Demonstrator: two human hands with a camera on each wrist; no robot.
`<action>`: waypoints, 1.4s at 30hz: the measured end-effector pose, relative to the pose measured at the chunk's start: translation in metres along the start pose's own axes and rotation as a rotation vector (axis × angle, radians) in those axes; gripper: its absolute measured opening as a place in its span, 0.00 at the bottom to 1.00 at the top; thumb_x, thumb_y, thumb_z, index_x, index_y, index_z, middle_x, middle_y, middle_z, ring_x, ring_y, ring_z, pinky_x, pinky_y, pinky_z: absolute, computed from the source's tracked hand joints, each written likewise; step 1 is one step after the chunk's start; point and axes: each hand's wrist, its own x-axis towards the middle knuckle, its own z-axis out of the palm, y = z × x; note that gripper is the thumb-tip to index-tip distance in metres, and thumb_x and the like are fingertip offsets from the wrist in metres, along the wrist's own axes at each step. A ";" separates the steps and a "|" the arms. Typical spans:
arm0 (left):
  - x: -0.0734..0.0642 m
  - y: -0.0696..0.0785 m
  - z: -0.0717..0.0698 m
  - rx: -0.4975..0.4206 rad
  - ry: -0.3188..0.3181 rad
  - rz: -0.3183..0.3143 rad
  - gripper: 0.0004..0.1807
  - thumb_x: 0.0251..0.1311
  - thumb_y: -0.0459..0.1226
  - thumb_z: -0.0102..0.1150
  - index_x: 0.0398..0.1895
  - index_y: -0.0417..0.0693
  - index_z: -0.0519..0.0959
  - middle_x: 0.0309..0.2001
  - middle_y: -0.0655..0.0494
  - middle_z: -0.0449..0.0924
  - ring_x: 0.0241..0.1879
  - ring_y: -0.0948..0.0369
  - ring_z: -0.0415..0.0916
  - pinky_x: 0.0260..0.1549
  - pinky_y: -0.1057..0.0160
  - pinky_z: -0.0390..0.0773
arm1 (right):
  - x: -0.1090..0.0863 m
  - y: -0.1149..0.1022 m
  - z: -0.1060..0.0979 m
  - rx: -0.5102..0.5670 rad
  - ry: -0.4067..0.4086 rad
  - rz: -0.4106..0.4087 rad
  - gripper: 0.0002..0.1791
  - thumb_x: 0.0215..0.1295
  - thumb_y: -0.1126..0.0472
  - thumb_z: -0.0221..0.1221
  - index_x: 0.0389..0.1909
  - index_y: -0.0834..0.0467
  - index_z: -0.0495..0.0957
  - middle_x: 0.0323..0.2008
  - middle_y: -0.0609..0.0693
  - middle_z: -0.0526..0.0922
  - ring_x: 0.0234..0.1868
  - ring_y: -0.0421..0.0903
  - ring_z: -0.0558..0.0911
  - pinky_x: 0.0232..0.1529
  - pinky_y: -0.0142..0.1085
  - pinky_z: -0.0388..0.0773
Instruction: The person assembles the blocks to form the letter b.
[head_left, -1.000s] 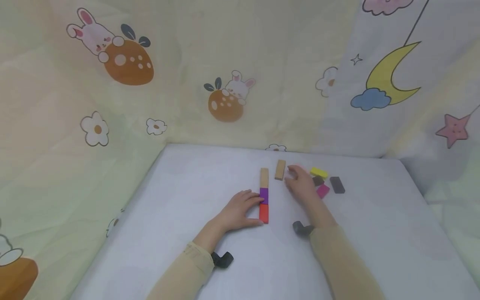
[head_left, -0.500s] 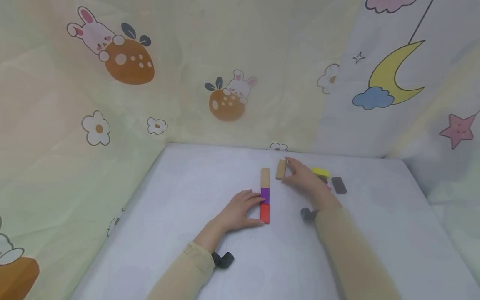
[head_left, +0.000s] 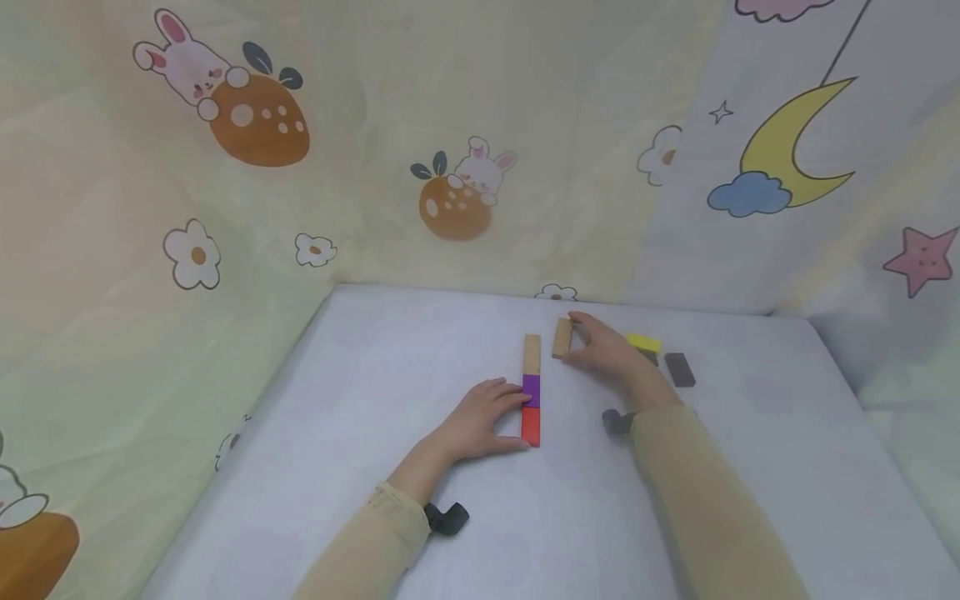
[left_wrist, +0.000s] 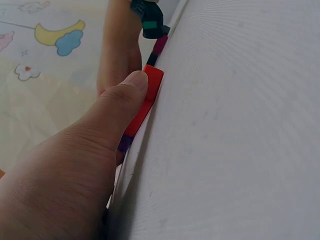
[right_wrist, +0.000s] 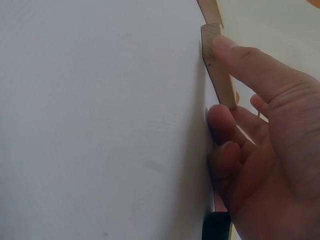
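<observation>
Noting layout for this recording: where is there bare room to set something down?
Bare table lies left of the left hand, between the left sleeve and right sleeve, and right of the rightmost dark block. It's crowded around the right hand, with the loose wooden block and yellow block.

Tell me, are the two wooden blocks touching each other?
Apart. The head view plainly shows a strip of white tabletop between the left block and the right block.

No readable text.
Across the head view and both wrist views, from upper left to lower right, no lettering, label, brand, number or sign can be read.
</observation>
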 end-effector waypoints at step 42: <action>0.000 0.000 0.001 0.007 0.018 0.017 0.42 0.54 0.70 0.57 0.71 0.67 0.67 0.72 0.62 0.65 0.76 0.55 0.54 0.76 0.51 0.53 | 0.036 -0.044 -0.009 0.091 -0.058 -0.117 0.51 0.57 0.44 0.69 0.76 0.48 0.52 0.40 0.55 0.85 0.36 0.48 0.84 0.39 0.39 0.79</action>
